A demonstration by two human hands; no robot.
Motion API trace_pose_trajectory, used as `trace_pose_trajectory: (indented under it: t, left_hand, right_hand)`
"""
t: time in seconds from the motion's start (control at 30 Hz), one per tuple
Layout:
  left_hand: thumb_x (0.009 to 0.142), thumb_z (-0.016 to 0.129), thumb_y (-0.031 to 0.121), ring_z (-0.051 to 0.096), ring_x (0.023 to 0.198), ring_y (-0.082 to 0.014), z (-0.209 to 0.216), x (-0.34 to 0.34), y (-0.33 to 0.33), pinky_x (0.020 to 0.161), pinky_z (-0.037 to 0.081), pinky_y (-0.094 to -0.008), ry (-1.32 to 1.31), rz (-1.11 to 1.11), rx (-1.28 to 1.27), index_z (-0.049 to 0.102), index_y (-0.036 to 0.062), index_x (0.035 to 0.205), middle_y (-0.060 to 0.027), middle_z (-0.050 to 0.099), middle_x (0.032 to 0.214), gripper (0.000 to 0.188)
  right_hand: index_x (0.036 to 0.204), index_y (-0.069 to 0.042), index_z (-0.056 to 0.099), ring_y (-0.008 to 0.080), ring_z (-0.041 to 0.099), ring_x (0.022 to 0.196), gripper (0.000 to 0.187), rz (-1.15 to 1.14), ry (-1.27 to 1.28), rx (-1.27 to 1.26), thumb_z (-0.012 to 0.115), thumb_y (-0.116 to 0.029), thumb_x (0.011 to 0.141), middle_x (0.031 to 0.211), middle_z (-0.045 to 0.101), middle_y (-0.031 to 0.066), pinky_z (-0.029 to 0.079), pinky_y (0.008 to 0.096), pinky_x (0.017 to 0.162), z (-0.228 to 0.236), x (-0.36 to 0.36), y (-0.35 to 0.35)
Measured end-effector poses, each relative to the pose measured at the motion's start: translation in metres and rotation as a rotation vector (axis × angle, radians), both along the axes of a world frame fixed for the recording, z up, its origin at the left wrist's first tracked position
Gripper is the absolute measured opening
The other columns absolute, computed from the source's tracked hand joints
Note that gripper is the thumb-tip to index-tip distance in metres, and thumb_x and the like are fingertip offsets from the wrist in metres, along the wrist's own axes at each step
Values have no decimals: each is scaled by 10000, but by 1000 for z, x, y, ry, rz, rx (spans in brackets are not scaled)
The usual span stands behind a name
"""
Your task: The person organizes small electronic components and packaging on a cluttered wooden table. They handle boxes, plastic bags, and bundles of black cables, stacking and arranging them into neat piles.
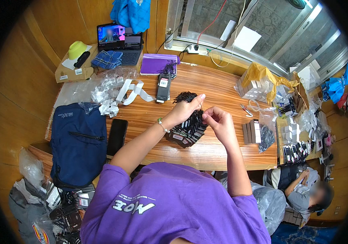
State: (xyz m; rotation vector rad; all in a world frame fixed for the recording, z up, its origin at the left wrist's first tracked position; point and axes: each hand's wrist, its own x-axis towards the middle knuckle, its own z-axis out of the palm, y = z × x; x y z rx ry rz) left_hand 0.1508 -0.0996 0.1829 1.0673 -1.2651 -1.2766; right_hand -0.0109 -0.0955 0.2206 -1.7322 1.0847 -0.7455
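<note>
A thick bundle of black hang tags (187,131) with dark strings is fanned out above the middle of the table. My left hand (184,110) is closed round the bundle's upper part, its thumb pointing up to the right, and looped strings bunch up behind it. At the bundle's right edge, my right hand (219,121) is closed in a pinch. What lies between those fingertips is too small to make out. Just beyond my left hand, a stack of black tags (163,87) with a white label and black strings lies on the table.
A black phone (117,137) and navy backpack (79,143) lie left. Behind are crumpled plastic, white paper strips (134,92), a purple notebook (157,64) and a laptop (130,57). To the right are pliers (246,110), small boxes (252,132) and bags. Another person sits lower right.
</note>
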Motion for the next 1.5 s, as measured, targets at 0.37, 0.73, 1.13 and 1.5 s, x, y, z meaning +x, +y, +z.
trace_pose_trajectory:
  t: [0.37, 0.73, 1.13, 1.5]
  left_hand:
    - [958, 343, 370, 301, 550, -100, 13, 4, 5, 535, 322, -256, -122, -43, -91, 392, 43, 620, 12, 329, 567, 473]
    - [944, 401, 358, 339, 541, -81, 32, 4, 12, 516, 331, -234, -92, -113, -159, 453, 38, 638, 26, 391, 568, 446]
    - [947, 296, 441, 406, 556, -133, 30, -4, 20, 591, 391, -264, -151, -80, -92, 481, 12, 675, -29, 430, 564, 541]
    - [942, 331, 442, 433, 590, -134, 24, -12, 26, 631, 402, -263, -165, 24, 14, 505, 10, 696, -32, 468, 612, 527]
  right_hand:
    - [872, 12, 592, 75, 496, 589, 117, 207, 104, -45, 595, -87, 811, 657, 576, 10, 409, 235, 554, 12, -14, -9]
    - [757, 5, 586, 94, 462, 626, 109, 53, -102, -373, 646, -86, 764, 704, 526, 24, 382, 227, 578, 25, -10, -5]
    - [729, 5, 564, 118, 507, 595, 146, 33, 180, -476, 680, -84, 732, 662, 567, 49, 415, 255, 552, 43, 2, 14]
    - [806, -9, 501, 79, 512, 602, 144, 5, 35, -235, 636, -11, 755, 652, 558, 27, 407, 231, 545, 23, 2, 13]
